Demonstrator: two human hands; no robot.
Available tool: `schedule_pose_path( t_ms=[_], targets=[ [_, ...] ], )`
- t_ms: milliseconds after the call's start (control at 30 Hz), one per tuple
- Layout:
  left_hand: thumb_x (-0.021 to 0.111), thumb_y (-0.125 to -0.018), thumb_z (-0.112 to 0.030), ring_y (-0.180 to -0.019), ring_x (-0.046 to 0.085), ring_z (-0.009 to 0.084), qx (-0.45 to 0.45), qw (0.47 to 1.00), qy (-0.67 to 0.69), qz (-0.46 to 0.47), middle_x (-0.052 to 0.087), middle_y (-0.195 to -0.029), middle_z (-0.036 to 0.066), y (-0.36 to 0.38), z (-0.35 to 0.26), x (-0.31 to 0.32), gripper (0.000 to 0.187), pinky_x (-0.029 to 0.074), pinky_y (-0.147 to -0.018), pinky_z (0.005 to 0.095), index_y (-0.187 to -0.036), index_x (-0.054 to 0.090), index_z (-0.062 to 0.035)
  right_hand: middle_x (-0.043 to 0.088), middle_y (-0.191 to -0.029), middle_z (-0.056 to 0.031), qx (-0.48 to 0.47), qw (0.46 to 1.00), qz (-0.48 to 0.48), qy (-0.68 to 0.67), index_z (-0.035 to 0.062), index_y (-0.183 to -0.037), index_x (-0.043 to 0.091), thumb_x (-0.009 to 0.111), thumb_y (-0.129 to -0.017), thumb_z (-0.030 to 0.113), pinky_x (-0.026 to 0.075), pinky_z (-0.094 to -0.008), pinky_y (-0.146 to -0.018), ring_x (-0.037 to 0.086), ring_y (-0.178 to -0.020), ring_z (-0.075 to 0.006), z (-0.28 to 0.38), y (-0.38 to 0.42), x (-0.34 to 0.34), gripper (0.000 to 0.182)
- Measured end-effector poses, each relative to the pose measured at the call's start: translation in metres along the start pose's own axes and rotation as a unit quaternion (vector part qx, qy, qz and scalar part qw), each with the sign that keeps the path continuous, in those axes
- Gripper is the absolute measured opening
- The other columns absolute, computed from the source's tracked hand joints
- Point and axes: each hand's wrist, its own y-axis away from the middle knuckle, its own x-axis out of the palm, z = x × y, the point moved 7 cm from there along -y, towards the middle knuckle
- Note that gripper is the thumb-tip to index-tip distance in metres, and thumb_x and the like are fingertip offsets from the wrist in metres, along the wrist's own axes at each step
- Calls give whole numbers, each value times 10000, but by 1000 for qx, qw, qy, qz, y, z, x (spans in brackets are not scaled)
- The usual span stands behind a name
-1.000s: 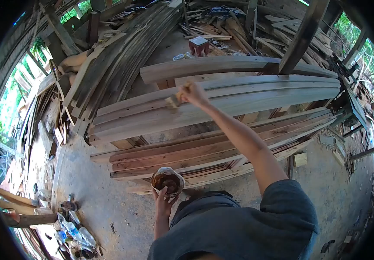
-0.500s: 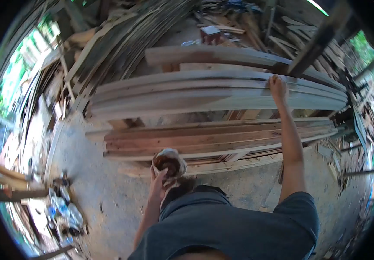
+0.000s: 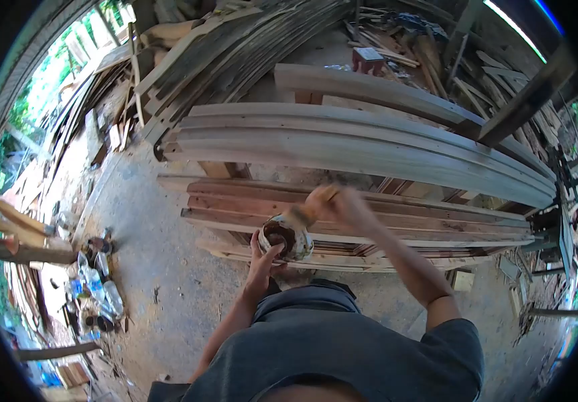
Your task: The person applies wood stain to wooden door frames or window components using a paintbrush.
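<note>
My left hand (image 3: 259, 266) is closed around a pale, stained tub (image 3: 303, 246) with dark brown liquid inside, the thumb over its rim. Just right of the tub, my right hand (image 3: 339, 202) grips a paintbrush (image 3: 300, 216), blurred by motion, its head right at the tub's rim. Beneath both hands lies a row of reddish-brown wooden boards (image 3: 248, 204). Beyond it, long pale planks (image 3: 369, 149) rest side by side on supports.
A wooden post (image 3: 527, 100) slants down at the right behind the planks. Stacked thin boards (image 3: 235, 53) fill the back left. Plastic bottles (image 3: 101, 288) lie on the concrete floor (image 3: 161, 268) to the left. A small red stool (image 3: 367, 60) stands at the back.
My right hand has come back from the far pale planks to the tub, bringing the brush. The camera view has shifted, and the tub appears slightly farther right.
</note>
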Motion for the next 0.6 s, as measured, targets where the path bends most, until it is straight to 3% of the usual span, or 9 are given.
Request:
schedule_pose_path(
  t_ms=[67, 133, 233, 300, 367, 433, 500, 567, 600],
  targets=[
    [685, -787, -191, -1149, 464, 241, -6, 1000, -14, 21, 396, -1323, 86, 1, -6, -3, 870, 535, -742, 398, -1451, 124, -238, 658, -762, -127, -36, 999, -28, -9, 32, -876, 648, 579, -882, 173, 521, -350, -582, 663, -661, -267, 10, 3, 40, 157],
    [680, -785, -179, -1144, 483, 251, -7, 999, -31, 29, 398, -1328, 91, -2, -9, -11, 857, 541, -738, 386, -1447, 137, -216, 679, -848, -87, -34, 990, 38, 128, 53, -883, 654, 596, -884, 189, 517, -348, -610, 669, -686, -239, 2, 5, 79, 148],
    [677, -782, -170, -1118, 516, 268, -5, 996, -5, 84, 408, -1320, 98, 0, -16, -12, 854, 547, -708, 374, -1445, 142, -230, 678, -860, -83, 2, 976, 78, 205, 53, -890, 656, 607, -873, 188, 524, -352, -629, 659, -697, -294, 3, 5, 101, 144],
    [674, -782, -163, -1088, 540, 276, 2, 996, -6, 87, 418, -1310, 104, -2, -17, -16, 855, 554, -683, 352, -1445, 139, -236, 674, -864, -84, 0, 972, 75, 221, 55, -931, 655, 611, -873, 191, 524, -341, -628, 664, -684, -262, 2, 2, 100, 154],
    [671, -789, -167, -1102, 529, 266, -40, 997, -15, 61, 410, -1312, 105, -3, -15, -23, 834, 557, -684, 348, -1438, 150, -233, 669, -854, -73, 3, 1000, 9, 29, 52, -974, 639, 601, -879, 201, 521, -337, -610, 653, -653, -233, -4, -5, 74, 181],
    [670, -792, -167, -1108, 525, 266, -38, 998, -12, 55, 406, -1311, 107, -7, -15, -27, 827, 560, -680, 358, -1435, 155, -233, 675, -820, -53, 29, 995, -65, 75, 34, -970, 637, 566, -919, 249, 519, -297, -594, 639, -647, -162, -30, -7, 30, 233],
    [670, -794, -167, -1114, 521, 265, -35, 998, -7, 49, 402, -1309, 108, -10, -15, -34, 820, 563, -677, 368, -1432, 159, -233, 694, -832, -83, 179, 970, -149, -64, 19, -939, 653, 541, -944, 249, 515, -321, -552, 657, -668, -161, -34, -9, -40, 256],
    [669, -801, -162, -1121, 514, 267, -37, 998, 12, 41, 393, -1311, 109, -13, -16, -42, 806, 560, -692, 409, -1428, 169, -243, 642, -691, -42, 188, 948, -251, -42, 36, -895, 659, 498, -945, 450, 447, -255, -494, 585, -582, -89, -89, 4, -117, 448],
    [665, -806, -151, -1089, 531, 267, -31, 999, 12, 31, 415, -1286, 117, -13, -16, -47, 803, 564, -707, 415, -1428, 168, -261, 602, -619, -10, 129, 934, -331, 41, 54, -819, 664, 518, -931, 464, 405, -249, -469, 532, -530, -77, -101, 13, -161, 450]
  ],
)
